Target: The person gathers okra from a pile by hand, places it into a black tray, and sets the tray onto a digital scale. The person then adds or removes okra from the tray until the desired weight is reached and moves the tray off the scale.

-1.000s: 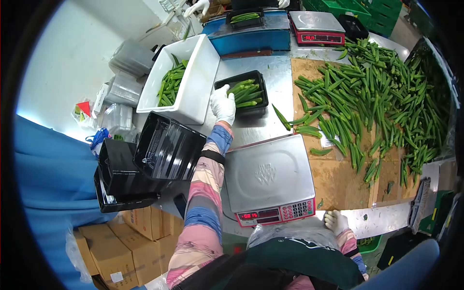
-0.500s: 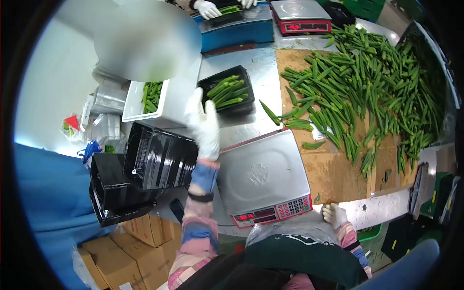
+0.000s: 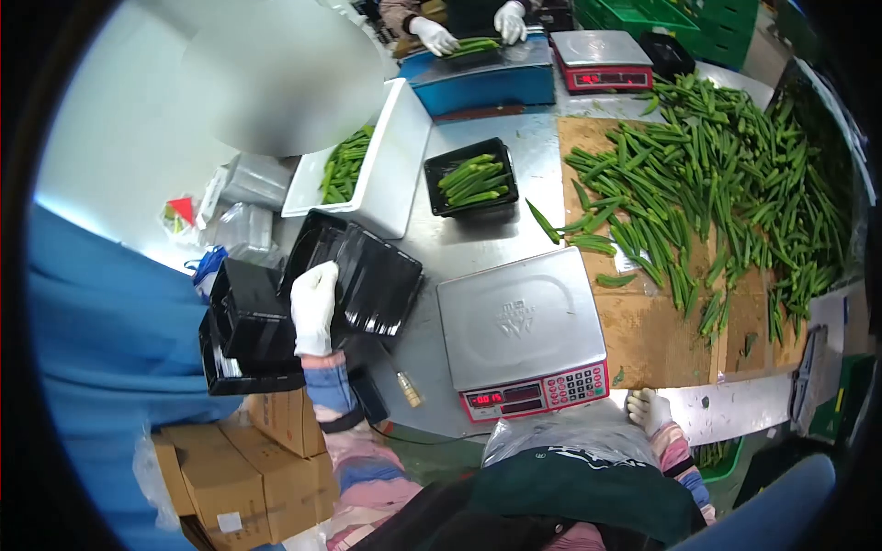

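My left hand (image 3: 314,309), in a white glove, is at the stack of black plastic trays (image 3: 378,280), its fingers bent over the near edge; whether it grips a tray is hidden. My right hand (image 3: 649,410), also gloved, rests with curled fingers at the table's front edge, right of the scale (image 3: 522,321). Nothing lies on the scale's metal plate. Behind the scale, a black tray of okra (image 3: 476,180) sits on the metal table. Loose okra (image 3: 726,174) is heaped over cardboard (image 3: 643,340) on the right.
A white foam box (image 3: 401,174) with okra stands at the back left. Across the table, a co-worker's gloved hands (image 3: 434,37) handle okra on a blue stand (image 3: 487,90), beside a second scale (image 3: 602,64). More black trays (image 3: 253,312) are at the left; cardboard boxes (image 3: 230,477) lie below.
My left hand has moved from beside the okra-filled tray back to the black tray stack. My right hand stays at the table edge. The view has shifted slightly.
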`<action>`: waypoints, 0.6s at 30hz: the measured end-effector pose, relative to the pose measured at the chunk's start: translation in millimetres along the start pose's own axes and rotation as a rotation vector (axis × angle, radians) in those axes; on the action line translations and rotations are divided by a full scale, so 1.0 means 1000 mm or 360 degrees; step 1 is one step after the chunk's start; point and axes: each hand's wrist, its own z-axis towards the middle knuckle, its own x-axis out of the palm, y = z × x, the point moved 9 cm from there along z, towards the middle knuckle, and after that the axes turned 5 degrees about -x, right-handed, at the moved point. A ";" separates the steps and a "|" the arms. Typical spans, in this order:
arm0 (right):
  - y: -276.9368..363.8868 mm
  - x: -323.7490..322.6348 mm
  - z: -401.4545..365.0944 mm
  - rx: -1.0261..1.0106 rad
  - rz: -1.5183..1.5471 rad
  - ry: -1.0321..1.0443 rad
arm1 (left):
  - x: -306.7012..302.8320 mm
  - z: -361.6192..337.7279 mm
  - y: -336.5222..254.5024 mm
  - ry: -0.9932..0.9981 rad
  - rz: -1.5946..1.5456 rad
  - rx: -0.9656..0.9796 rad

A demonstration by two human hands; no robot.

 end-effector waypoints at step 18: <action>0.015 0.020 -0.020 -0.0094 -0.0263 0.0181 | 0.198 -0.223 -0.109 0.0851 0.0396 0.1041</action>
